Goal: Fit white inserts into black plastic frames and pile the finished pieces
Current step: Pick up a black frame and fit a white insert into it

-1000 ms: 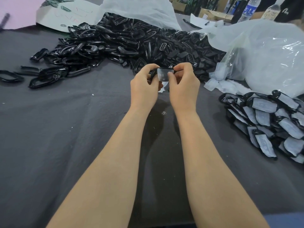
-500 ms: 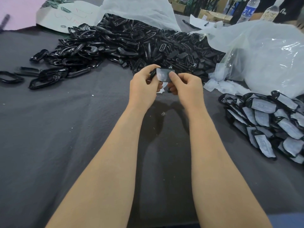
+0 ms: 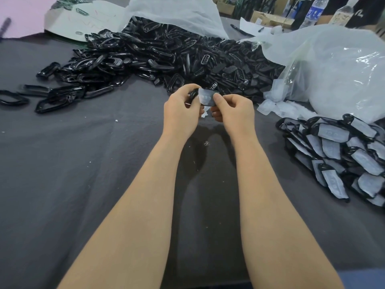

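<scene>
Translucent white insert point(image 3: 206, 97), light and flexible, we pinch by its edge with right hand point(image 3: 233, 110) while left hand point(image 3: 180, 112) grips the stiff black frame point(image 3: 192, 94).

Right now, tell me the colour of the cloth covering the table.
The cloth is plain dark grey, flecked with a few small white specks; the head view shows it.

Up at one o'clock, a white mark like an "R" on dark cloth point(image 3: 364, 11); the blue label of the water bottle point(image 3: 314, 12) beside it, too blurred to read.
</scene>
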`<state>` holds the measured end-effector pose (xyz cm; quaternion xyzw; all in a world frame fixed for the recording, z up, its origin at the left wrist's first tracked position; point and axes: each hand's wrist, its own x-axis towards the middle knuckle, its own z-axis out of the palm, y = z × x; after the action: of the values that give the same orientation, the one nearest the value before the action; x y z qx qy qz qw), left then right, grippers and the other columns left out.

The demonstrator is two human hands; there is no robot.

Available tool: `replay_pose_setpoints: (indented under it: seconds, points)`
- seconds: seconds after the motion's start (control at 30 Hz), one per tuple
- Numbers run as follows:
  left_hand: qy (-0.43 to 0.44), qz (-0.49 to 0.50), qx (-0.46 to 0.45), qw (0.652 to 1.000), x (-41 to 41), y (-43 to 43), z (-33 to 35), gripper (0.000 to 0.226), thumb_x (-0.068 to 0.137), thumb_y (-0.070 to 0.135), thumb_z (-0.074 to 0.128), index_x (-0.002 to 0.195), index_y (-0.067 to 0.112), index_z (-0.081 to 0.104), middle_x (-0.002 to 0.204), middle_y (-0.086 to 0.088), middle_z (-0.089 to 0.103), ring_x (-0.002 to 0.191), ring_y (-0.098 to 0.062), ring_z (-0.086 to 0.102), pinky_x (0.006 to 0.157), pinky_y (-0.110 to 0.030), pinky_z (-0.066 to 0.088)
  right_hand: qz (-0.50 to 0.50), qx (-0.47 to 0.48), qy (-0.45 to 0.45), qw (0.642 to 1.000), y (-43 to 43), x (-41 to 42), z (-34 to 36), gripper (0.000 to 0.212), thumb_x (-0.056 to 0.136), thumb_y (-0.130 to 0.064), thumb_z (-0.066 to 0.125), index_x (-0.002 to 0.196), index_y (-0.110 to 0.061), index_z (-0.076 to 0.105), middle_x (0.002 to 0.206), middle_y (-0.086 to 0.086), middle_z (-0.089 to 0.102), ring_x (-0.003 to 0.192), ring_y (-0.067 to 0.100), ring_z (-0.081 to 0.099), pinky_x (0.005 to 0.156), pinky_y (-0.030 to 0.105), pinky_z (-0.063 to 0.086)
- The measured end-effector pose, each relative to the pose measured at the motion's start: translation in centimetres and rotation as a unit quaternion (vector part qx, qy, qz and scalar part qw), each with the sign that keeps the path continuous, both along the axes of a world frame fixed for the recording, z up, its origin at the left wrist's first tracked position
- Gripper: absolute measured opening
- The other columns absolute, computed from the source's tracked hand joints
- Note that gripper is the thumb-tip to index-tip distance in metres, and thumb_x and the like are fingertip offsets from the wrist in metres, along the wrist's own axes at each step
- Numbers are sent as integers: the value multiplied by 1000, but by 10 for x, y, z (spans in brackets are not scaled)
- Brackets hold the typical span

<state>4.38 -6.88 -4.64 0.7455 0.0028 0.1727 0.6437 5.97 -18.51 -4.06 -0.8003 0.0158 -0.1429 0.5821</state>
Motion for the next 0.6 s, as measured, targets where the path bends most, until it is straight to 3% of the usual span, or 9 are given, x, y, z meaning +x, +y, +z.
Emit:
replay_pose_setpoints:
  seconds: [0.13,0.27,0.37,0.47,0.6]
  points:
    - [7,4,-11,1000,0,-1,0,19,97,9,50,106,19,63,81,5,66,62,-1,62,76,-27,57,-14,-41,-7,999,2,2,-2,19,93,-25,59,85,-8,65,64,-4,63,55,2,58,62,18,50]
    - [12,17,-17,1000,0,-2,1,21,102,22,43,108,18,63,89,1,68,58,4,62,73,-24,57,-31,-90,-20,995,4,2,-2,20,94,-28,58,85,-11,62,72,-1,65,71,12,61,68,17,45]
    - [7,7,1,1000,-2,-1,1,14,99,22,52,108,17,62,91,0,69,73,-6,67,80,-31,58,-33,-97,-24,994,4,1,-1,19,93,-28,59,84,-12,60,76,1,66,76,14,62,66,14,42]
    - [16,11,9,1000,-1,0,0,18,96,11,55,112,14,60,97,-4,69,81,-14,68,82,-32,57,-26,-45,-20,998,6,0,0,16,93,-25,60,80,-15,59,68,-5,63,66,8,62,69,22,50]
    - [12,14,-14,1000,0,1,0,15,95,10,56,104,22,57,90,3,68,80,-10,67,73,-17,55,32,56,22,998,8,-1,-1,10,92,-21,62,85,-14,63,72,-2,66,56,-1,61,59,18,51]
